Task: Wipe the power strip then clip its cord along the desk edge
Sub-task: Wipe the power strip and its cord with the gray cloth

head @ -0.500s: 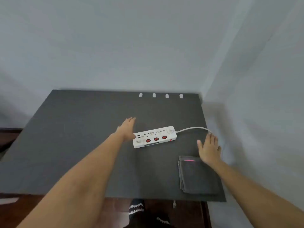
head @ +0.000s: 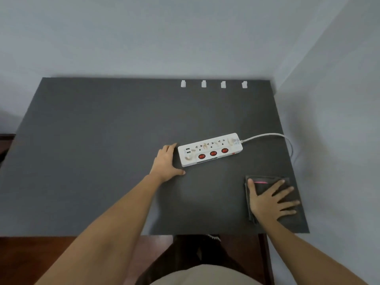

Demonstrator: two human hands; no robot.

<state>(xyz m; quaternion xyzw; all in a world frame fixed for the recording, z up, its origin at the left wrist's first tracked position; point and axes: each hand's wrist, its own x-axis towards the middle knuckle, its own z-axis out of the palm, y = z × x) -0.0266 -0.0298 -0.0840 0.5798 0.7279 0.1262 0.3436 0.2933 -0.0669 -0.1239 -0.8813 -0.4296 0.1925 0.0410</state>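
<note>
Grey folded cloth (head: 267,194) lies at the desk's (head: 92,161) near right corner under the right hand (head: 269,202), fingers spread flat on it; being soft and limp, it probably wants bunching in the palm. Mid-desk, the left hand (head: 166,161) rests open and flat just beside the left end of the white power strip (head: 209,149), likely rigid, light and prone to sliding, so bracing that end seems wise. Its springy-looking cord (head: 267,136) loops off the right edge, well apart from four white clips (head: 213,84) along the far edge.

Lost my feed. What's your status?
Left hand flat beside power strip. Right hand flat on folded cloth. Cord unclipped, four clips empty. Nothing obstructing.
</note>
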